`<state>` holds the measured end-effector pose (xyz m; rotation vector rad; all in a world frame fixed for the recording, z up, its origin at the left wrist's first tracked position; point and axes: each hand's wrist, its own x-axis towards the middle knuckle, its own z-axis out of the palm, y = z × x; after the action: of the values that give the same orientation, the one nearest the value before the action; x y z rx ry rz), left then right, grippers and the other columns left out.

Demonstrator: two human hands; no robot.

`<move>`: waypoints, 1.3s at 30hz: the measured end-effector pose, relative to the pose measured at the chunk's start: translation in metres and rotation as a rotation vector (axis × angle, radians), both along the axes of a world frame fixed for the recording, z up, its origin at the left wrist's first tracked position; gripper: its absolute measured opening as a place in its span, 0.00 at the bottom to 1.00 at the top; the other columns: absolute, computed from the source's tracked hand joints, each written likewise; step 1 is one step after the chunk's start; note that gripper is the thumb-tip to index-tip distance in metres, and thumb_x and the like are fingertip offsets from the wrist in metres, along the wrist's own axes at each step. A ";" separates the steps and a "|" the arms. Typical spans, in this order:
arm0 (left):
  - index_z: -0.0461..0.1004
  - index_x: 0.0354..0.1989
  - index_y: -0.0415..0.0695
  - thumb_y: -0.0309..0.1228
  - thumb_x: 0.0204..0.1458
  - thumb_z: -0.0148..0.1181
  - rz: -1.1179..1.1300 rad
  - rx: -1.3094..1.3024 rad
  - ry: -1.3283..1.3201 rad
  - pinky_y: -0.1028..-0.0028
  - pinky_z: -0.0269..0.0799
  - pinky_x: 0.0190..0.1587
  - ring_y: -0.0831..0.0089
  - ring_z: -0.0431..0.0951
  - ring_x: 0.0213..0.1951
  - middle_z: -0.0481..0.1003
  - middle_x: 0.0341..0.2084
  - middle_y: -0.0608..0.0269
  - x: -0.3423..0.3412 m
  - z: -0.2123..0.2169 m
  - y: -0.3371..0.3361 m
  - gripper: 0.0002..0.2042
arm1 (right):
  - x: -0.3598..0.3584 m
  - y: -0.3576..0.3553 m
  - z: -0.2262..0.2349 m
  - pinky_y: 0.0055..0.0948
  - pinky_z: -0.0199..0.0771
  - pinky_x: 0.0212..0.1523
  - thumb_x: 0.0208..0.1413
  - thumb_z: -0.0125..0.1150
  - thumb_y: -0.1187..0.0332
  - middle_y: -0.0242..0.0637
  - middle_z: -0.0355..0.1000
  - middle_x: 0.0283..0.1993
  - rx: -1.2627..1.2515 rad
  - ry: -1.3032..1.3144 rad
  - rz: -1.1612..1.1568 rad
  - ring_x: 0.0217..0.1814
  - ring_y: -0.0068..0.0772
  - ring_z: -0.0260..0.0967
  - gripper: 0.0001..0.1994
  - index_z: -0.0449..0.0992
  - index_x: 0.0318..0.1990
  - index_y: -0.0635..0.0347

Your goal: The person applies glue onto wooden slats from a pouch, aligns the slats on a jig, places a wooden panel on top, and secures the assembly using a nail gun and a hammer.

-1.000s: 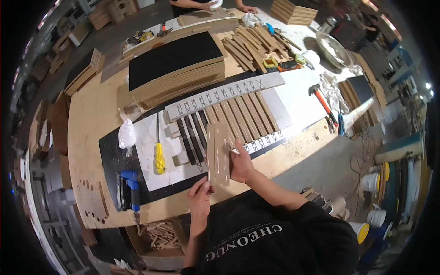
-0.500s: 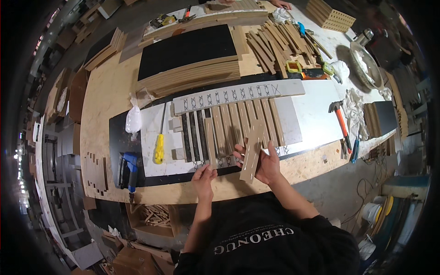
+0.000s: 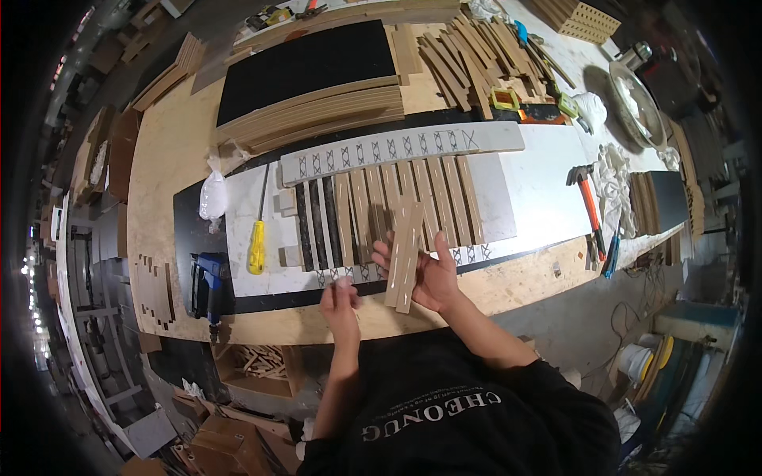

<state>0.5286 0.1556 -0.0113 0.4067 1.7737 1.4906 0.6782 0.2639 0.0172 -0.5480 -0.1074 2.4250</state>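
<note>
We note right hand gripping a wooden slat at frame centre; left hand pinched, contents unclear. Yellow screwdriver and blue nail gun lie left, hammer right.

A woodworking workshop is shown. A long plywood worktop is covered with cut wooden slats, stacked boards and a black panel. Hand tools are laid out on it: a yellow-handled screwdriver, a blue nail gun and an orange-handled hammer. Offcuts are kept in a box under the worktop, and more timber pieces are piled along the left side.
</note>
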 end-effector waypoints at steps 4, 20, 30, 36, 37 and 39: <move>0.72 0.47 0.33 0.35 0.57 0.54 -0.251 0.042 -0.410 0.79 0.68 0.34 0.78 0.73 0.29 0.76 0.30 0.61 0.016 0.030 -0.019 0.17 | -0.006 -0.001 -0.002 0.37 0.52 0.64 0.53 0.31 0.31 0.47 0.57 0.63 -0.017 0.045 0.017 0.63 0.42 0.57 0.45 0.51 0.65 0.62; 0.76 0.42 0.36 0.30 0.54 0.58 0.049 0.022 -0.129 0.80 0.72 0.33 0.80 0.73 0.27 0.76 0.26 0.64 -0.024 -0.017 -0.034 0.11 | 0.000 -0.008 -0.004 0.41 0.50 0.66 0.52 0.32 0.30 0.48 0.54 0.65 0.019 0.012 0.061 0.67 0.46 0.52 0.44 0.55 0.65 0.57; 0.73 0.39 0.38 0.32 0.54 0.57 0.130 -0.020 -0.116 0.81 0.70 0.25 0.79 0.72 0.22 0.74 0.25 0.65 -0.031 -0.017 0.010 0.10 | 0.007 -0.015 -0.001 0.39 0.53 0.63 0.52 0.32 0.30 0.46 0.54 0.66 0.020 -0.021 0.076 0.66 0.44 0.53 0.44 0.52 0.65 0.57; 0.71 0.45 0.40 0.30 0.55 0.55 -0.045 0.029 0.324 0.82 0.65 0.22 0.82 0.68 0.21 0.70 0.26 0.68 -0.011 -0.024 -0.006 0.11 | 0.013 -0.015 -0.002 0.37 0.52 0.62 0.52 0.32 0.30 0.44 0.53 0.66 0.033 -0.016 0.069 0.66 0.41 0.53 0.44 0.51 0.66 0.58; 0.71 0.45 0.40 0.30 0.55 0.55 -0.043 0.026 0.323 0.82 0.65 0.22 0.82 0.68 0.21 0.70 0.26 0.68 -0.008 -0.027 -0.006 0.11 | 0.013 -0.016 -0.003 0.36 0.52 0.62 0.52 0.32 0.30 0.44 0.53 0.66 0.040 -0.019 0.071 0.66 0.41 0.53 0.44 0.52 0.66 0.58; 0.70 0.49 0.39 0.26 0.54 0.55 -0.123 0.014 0.473 0.82 0.65 0.25 0.83 0.67 0.24 0.70 0.28 0.66 -0.003 -0.029 -0.001 0.14 | 0.012 -0.016 -0.005 0.37 0.52 0.63 0.52 0.31 0.30 0.44 0.53 0.66 0.040 -0.004 0.080 0.66 0.41 0.53 0.44 0.52 0.66 0.58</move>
<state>0.5254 0.1549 -0.0403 0.9205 2.0518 1.3969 0.6904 0.2481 0.0125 -0.5402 -0.1824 2.4937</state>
